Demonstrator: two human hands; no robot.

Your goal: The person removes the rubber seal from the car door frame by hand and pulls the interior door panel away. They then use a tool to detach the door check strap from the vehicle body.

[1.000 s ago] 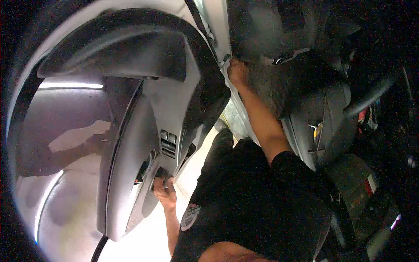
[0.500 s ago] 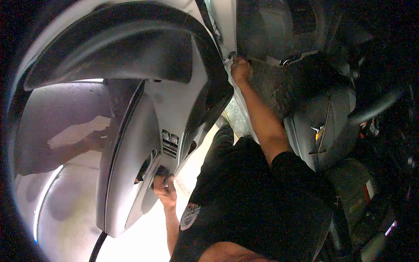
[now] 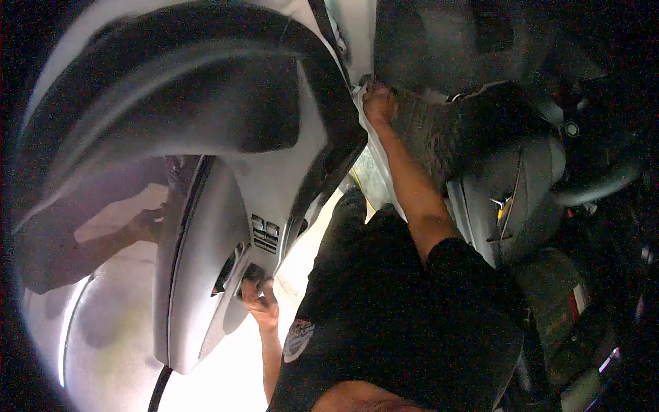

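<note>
My left hand (image 3: 261,296) is at the armrest of the open car door (image 3: 206,261), its fingers curled into the door pull (image 3: 251,273) just behind the window switches (image 3: 265,235). My right arm stretches forward into the car's footwell. At the end of it, my right hand (image 3: 379,103) is closed at the front end of the door sill trim (image 3: 382,161), by the base of the pillar. Whatever its fingers hold there is hidden and too dark to make out.
A dark floor mat (image 3: 429,127) lies in the footwell, right of my right arm. The driver's seat (image 3: 508,199) stands at the right, with a small yellow-and-white item (image 3: 504,206) on it. Bright floor shows between door and sill.
The door's upper front part looks larger and lower in view than before, and the seat side has shifted slightly. Both hands keep nearly the same places and grips.
</note>
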